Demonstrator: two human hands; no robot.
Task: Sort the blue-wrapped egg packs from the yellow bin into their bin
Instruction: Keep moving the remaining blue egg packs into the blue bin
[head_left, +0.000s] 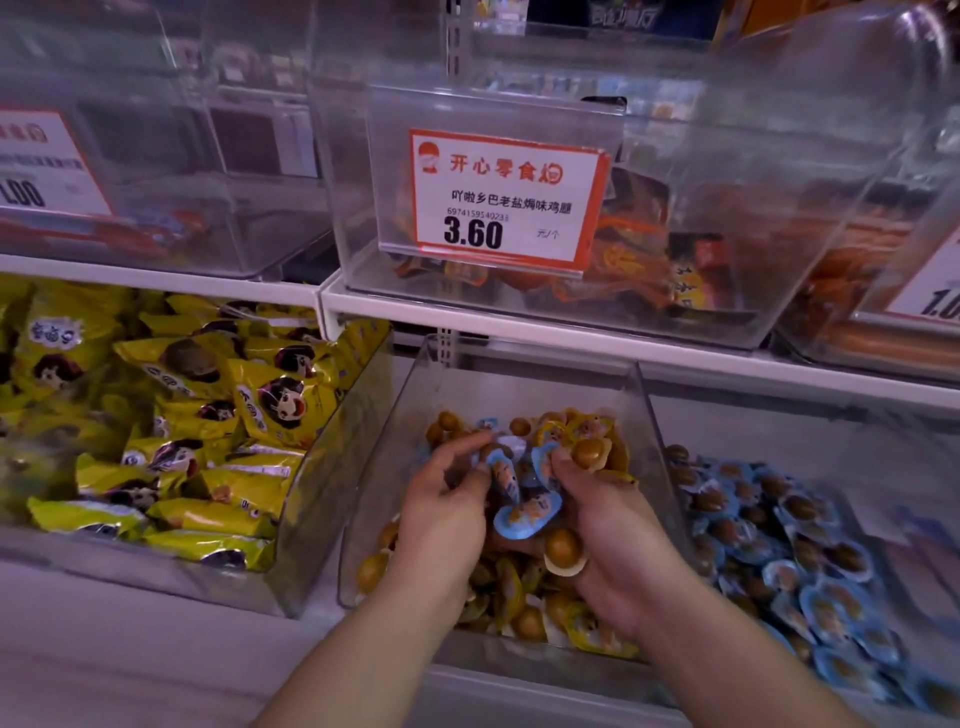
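A clear bin in the middle of the lower shelf holds yellow-wrapped egg packs with blue-wrapped egg packs mixed in. Both my hands are inside it. My left hand has curled fingers pinching a blue pack near the top of a small bunch. My right hand grips several blue packs, with a loose brown egg pack by its palm. To the right, the neighbouring bin is full of blue-wrapped egg packs.
On the left, a clear bin holds yellow snack bags. Above, a shelf carries clear bins, one with a 3.60 price tag and orange snack packs. A white shelf edge runs over the lower bins.
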